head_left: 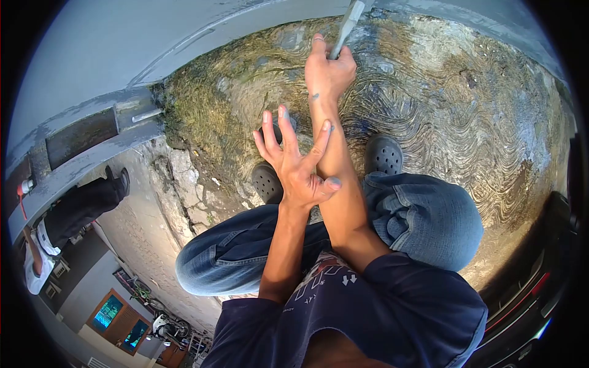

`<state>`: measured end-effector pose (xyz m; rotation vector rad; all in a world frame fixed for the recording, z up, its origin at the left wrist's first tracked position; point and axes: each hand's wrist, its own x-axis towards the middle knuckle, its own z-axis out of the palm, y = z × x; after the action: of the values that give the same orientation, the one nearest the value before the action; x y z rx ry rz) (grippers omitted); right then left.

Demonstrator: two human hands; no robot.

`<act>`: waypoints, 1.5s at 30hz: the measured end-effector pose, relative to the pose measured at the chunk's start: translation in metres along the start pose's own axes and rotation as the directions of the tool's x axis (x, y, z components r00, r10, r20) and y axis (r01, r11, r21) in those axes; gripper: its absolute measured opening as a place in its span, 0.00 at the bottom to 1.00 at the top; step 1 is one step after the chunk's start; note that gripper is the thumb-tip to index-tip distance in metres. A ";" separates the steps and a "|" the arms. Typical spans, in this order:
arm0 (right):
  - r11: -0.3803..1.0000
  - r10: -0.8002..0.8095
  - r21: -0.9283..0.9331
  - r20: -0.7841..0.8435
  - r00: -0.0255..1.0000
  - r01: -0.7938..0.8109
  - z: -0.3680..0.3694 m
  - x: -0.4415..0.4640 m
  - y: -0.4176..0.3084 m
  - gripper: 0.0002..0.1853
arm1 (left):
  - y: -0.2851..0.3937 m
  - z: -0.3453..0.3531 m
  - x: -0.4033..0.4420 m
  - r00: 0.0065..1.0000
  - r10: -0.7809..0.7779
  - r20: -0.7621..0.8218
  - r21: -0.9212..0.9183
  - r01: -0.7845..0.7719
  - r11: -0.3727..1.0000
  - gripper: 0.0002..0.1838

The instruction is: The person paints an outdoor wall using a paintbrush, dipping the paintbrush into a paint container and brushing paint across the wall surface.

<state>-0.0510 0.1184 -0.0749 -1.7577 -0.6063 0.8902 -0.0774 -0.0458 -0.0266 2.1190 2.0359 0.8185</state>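
Note:
My right hand [330, 70] stretches forward, wrapped round the slim handle of a grey-smeared paintbrush [348, 27]. Its far end meets the bluish-grey wall at the top edge, and the bristles do not show clearly. My left hand [299, 168] is held up in front of my right forearm, fingers spread and holding nothing. Grey smears mark its fingertips and thumb, and another spot shows on my right wrist. Behind the left fingers a dark round object [277, 132] is partly hidden; what it is I cannot tell.
Rough, swirled concrete ground [442, 116] lies before my clogs [384, 154]. A low grey wall [202, 43] curves along the front. At left stands another person [80, 208], beyond a channel-like recess [83, 138]. A motorcycle [169, 328] is farther off; a dark vehicle [521, 306] is at right.

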 end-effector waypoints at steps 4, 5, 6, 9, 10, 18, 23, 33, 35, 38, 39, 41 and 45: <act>0.999 0.017 -0.039 0.024 1.000 -0.016 -0.001 -0.003 -0.002 0.20 | 0.000 -0.001 0.000 1.000 -0.013 0.009 0.013 0.013 1.000 0.47; 0.999 0.009 -0.043 0.032 0.999 -0.007 -0.001 -0.003 -0.002 0.20 | 0.000 -0.002 0.001 1.000 -0.010 0.010 0.027 0.010 1.000 0.47; 0.999 0.001 -0.047 0.040 0.999 0.001 -0.002 -0.003 -0.002 0.20 | 0.000 -0.002 0.001 1.000 -0.010 0.011 0.027 0.010 1.000 0.47; 0.999 -0.003 -0.040 0.053 0.999 0.006 -0.003 -0.005 -0.003 0.20 | -0.001 -0.002 0.001 1.000 -0.017 0.015 0.025 0.016 1.000 0.46; 0.999 -0.003 -0.040 0.052 0.999 0.005 -0.003 -0.004 -0.003 0.20 | -0.003 -0.002 0.001 1.000 -0.011 0.015 0.025 0.011 1.000 0.46; 0.997 -0.039 -0.071 0.063 0.997 0.044 -0.003 -0.006 -0.004 0.19 | -0.005 -0.002 0.001 1.000 0.014 0.018 0.031 -0.015 0.999 0.45; 0.995 -0.068 -0.066 0.089 0.994 0.074 -0.002 -0.010 -0.005 0.18 | -0.005 0.000 0.003 0.995 -0.091 0.032 -0.280 0.096 0.955 0.49; 0.999 0.002 -0.052 0.121 0.993 0.004 0.000 -0.019 -0.004 0.20 | -0.007 -0.013 0.019 0.856 -0.512 0.072 -0.981 -0.033 -0.193 0.59; 0.999 -0.015 -0.050 0.091 0.996 0.020 0.008 -0.016 0.006 0.21 | -0.028 -0.024 0.035 0.926 -0.374 -0.056 -0.965 -0.145 -0.216 0.57; 0.998 -0.020 -0.060 0.103 0.994 0.026 0.008 -0.016 0.005 0.19 | -0.027 -0.073 0.104 0.718 -0.696 -0.012 -0.962 0.182 0.203 0.49; 0.998 -0.046 -0.046 0.081 0.996 0.050 0.010 -0.014 0.008 0.19 | -0.042 -0.086 0.124 0.748 -0.635 -0.195 -0.901 0.119 0.416 0.45; 0.996 -0.041 -0.077 0.091 0.995 0.048 0.010 -0.012 0.007 0.20 | -0.064 -0.117 0.170 0.765 -0.410 -0.498 -0.483 0.148 0.863 0.43; 0.999 -0.047 0.008 0.060 0.997 0.046 0.010 -0.011 0.002 0.21 | -0.099 -0.149 0.255 0.792 -0.140 -0.594 -0.082 0.114 0.990 0.46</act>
<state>-0.0661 0.1148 -0.0760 -1.7097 -0.6802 0.9139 -0.2392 0.1633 0.1378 1.8129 2.3628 1.6642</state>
